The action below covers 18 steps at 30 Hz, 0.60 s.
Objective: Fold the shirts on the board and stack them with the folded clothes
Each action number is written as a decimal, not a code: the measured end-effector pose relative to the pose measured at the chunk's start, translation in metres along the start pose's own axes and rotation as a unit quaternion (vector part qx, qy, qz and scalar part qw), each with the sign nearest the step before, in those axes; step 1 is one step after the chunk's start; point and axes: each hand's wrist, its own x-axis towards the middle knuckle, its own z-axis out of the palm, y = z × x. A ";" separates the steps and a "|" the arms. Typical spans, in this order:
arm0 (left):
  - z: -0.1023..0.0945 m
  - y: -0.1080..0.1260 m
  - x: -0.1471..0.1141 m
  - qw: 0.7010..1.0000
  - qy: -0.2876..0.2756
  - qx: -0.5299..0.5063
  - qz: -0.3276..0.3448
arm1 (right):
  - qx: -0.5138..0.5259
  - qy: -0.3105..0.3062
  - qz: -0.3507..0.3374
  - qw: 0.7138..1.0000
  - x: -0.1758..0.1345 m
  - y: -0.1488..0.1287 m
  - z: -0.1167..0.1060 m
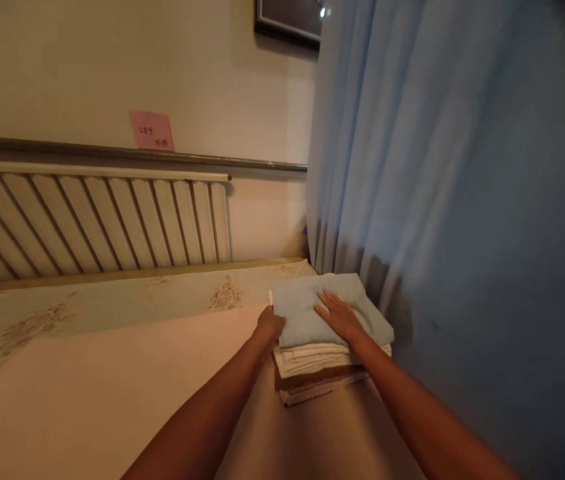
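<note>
A folded light blue cloth [299, 313] lies on top of a stack of folded white cloths [312, 358]. Beneath these shows a brown and pinkish folded cloth [322, 389]. My left hand [269, 325] is closed on the left edge of the light blue cloth, thumb on top and the other fingers mostly hidden at its side. Flat on the upper face of the same cloth rests my right hand [339, 316], fingers stretched out and slightly spread.
The stack sits at the right end of a bed with a pale pink sheet [127, 380] and a floral mattress edge [172, 293]. Blue curtains [412, 167] hang close on the right. Behind the bed are a white radiator [112, 223], a rail [212, 159] and a pink note [152, 131].
</note>
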 end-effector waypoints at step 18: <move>-0.091 -0.106 -0.156 0.961 0.071 0.263 0.048 | -0.054 0.003 -0.041 0.998 0.012 0.007 -0.005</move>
